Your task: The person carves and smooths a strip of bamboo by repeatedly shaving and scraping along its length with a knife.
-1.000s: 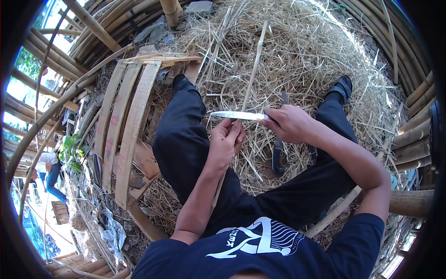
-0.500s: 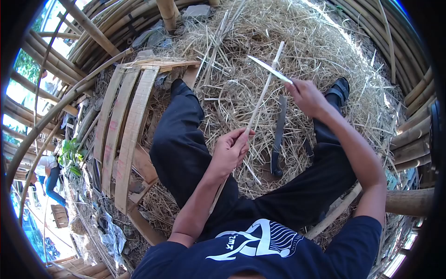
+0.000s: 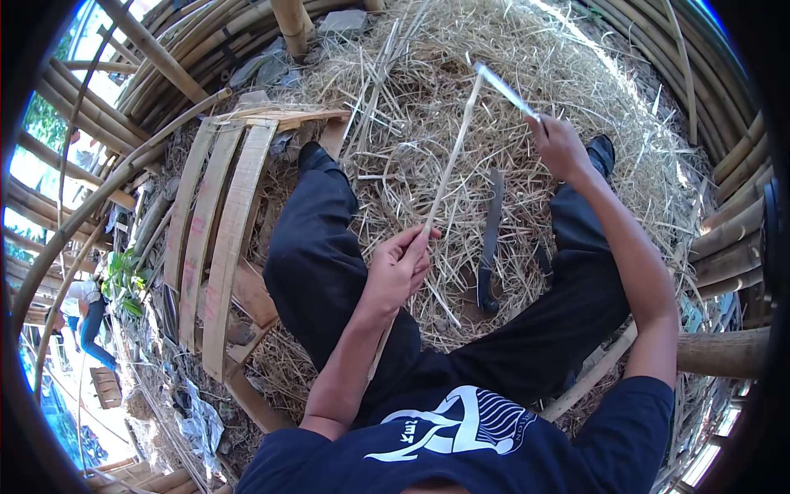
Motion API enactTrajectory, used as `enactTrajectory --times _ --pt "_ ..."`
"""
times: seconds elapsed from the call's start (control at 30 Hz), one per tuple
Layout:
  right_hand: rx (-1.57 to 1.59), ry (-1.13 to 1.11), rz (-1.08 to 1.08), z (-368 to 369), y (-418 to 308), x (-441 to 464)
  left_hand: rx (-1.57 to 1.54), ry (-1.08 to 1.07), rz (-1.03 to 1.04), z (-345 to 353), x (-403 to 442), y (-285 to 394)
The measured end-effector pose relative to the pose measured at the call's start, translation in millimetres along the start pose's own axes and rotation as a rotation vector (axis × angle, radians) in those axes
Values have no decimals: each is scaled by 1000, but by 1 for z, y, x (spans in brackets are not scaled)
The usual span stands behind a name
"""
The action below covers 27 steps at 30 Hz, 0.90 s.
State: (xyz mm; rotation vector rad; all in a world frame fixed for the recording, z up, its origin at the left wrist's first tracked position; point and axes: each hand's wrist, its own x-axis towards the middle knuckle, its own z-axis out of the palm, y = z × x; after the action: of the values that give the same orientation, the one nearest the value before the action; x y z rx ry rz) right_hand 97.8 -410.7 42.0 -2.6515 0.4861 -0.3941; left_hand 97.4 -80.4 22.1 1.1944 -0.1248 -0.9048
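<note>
My left hand (image 3: 401,267) is closed around a thin bamboo strip (image 3: 453,156), which slants up and away over the straw. The strip's lower end runs back beneath my left forearm. My right hand (image 3: 562,150) grips a knife (image 3: 508,92) by its handle, which my fingers mostly hide. The bright blade points up and left, its tip at the strip's far end; whether they touch I cannot tell. Between my legs a second, dark-bladed knife (image 3: 492,230) with a black handle lies on the straw.
Pale shavings and straw (image 3: 428,107) cover the ground. To my left stands a slatted wooden bench (image 3: 239,222). Bamboo poles (image 3: 724,222) are stacked on the right, more at upper left. Another person (image 3: 89,317) is bent over at far left.
My right hand has moved slightly right and up, bringing the knife from the strip's upper part to its far end. The strip has tilted a little left in my left hand.
</note>
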Motion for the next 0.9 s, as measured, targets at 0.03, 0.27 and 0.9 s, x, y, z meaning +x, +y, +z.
enactTrajectory --times 0.03,0.27,0.9 --pt "-5 6 -4 -3 -4 -3 22 8 16 -2 0 2" --pt "-5 -432 -372 -5 -57 -43 48 4 59 0 1 0" --pt "-89 -446 -331 0 -56 -24 40 -4 41 -1 5 -3"
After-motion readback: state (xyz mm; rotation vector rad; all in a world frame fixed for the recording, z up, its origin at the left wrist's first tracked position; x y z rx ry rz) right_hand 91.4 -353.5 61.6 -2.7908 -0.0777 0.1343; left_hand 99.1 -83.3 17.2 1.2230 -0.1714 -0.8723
